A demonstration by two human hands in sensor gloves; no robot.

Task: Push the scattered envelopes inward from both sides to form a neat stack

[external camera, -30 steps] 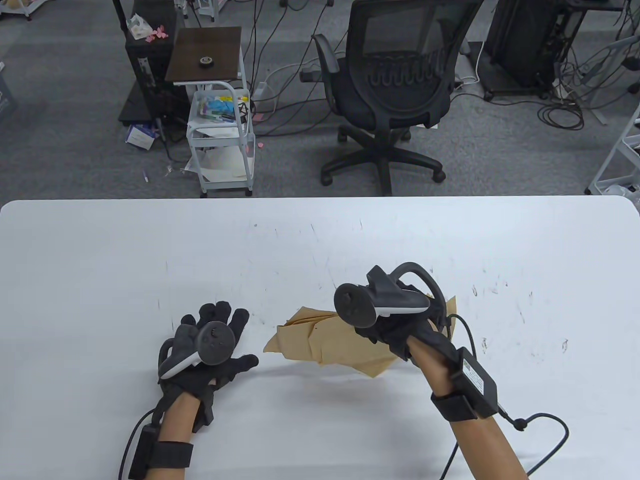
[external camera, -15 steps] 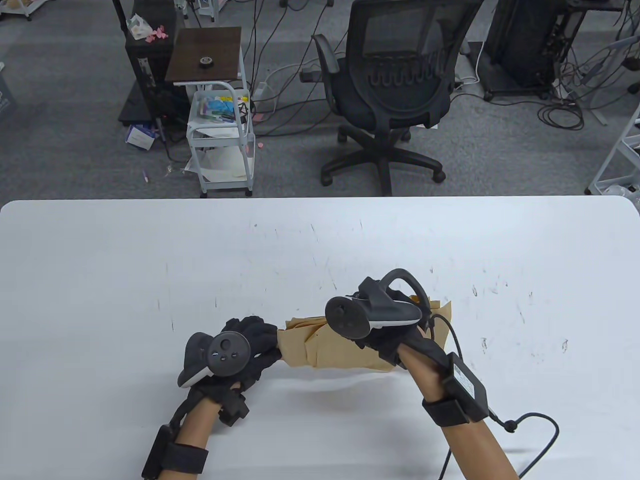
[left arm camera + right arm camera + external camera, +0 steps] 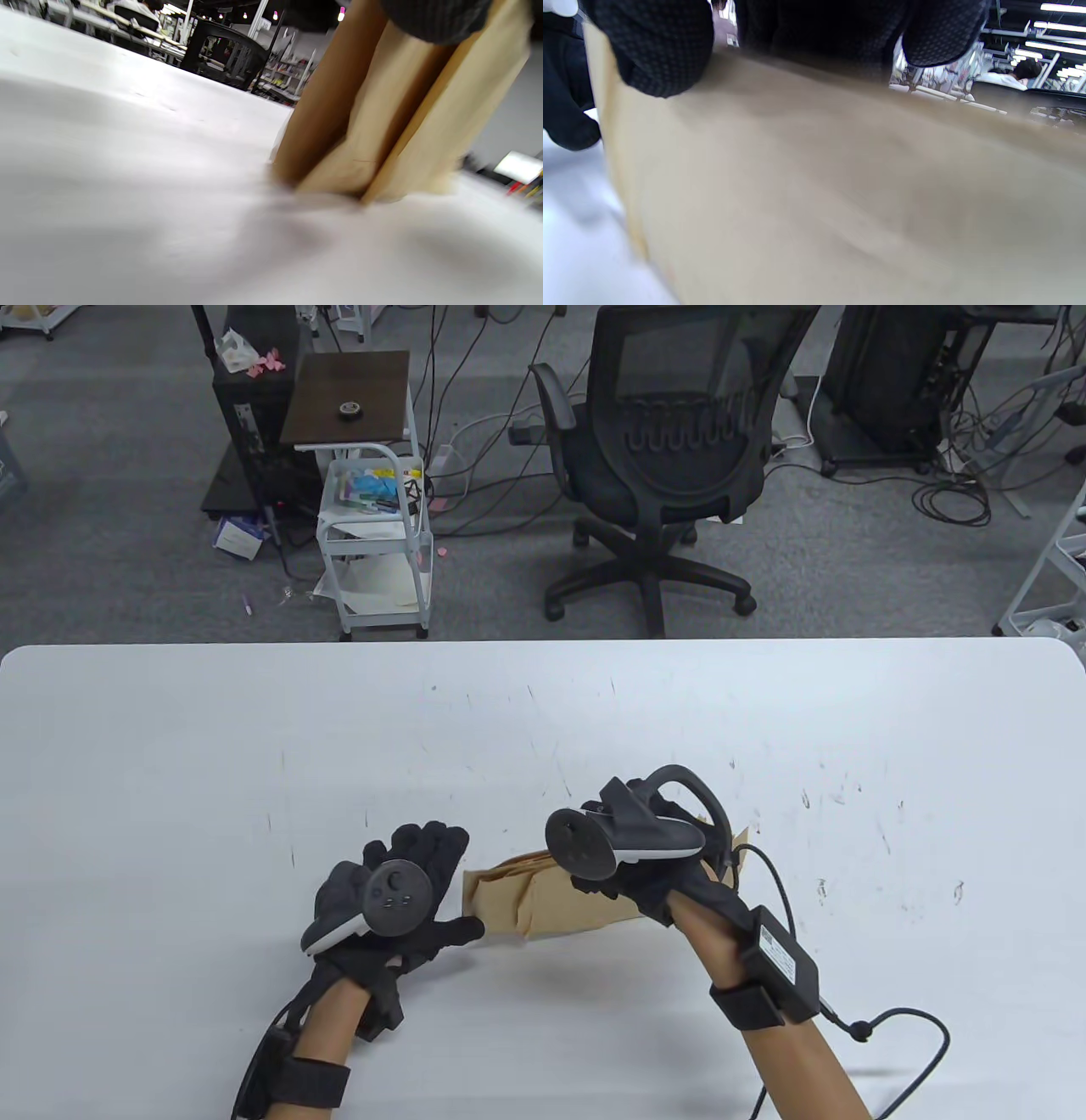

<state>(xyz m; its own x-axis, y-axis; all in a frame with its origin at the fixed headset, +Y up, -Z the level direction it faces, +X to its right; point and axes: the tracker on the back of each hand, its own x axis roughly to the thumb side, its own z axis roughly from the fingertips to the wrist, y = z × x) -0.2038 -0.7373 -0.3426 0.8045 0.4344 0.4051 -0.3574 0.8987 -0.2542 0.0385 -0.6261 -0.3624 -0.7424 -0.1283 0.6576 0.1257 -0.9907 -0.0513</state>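
Several brown envelopes (image 3: 543,899) are bunched together near the table's front middle. In the left wrist view they stand on their edges on the table (image 3: 382,140). My right hand (image 3: 645,882) grips them from above, and its gloved fingers (image 3: 657,51) curl over the top edge of the envelopes (image 3: 840,190). My left hand (image 3: 428,891) is spread flat, palm against the bundle's left end, with the thumb by its lower corner. The right end of the bundle is hidden under my right hand.
The white table (image 3: 254,746) stretches wide on both sides and behind. A cable (image 3: 916,1027) from my right wrist lies on the table at the front right. An office chair (image 3: 670,458) and a small cart (image 3: 373,526) stand beyond the far edge.
My left hand moved right from bare table to the bundle's left end. My right hand shifted left with the envelopes. The fanned pile became narrower and more gathered.
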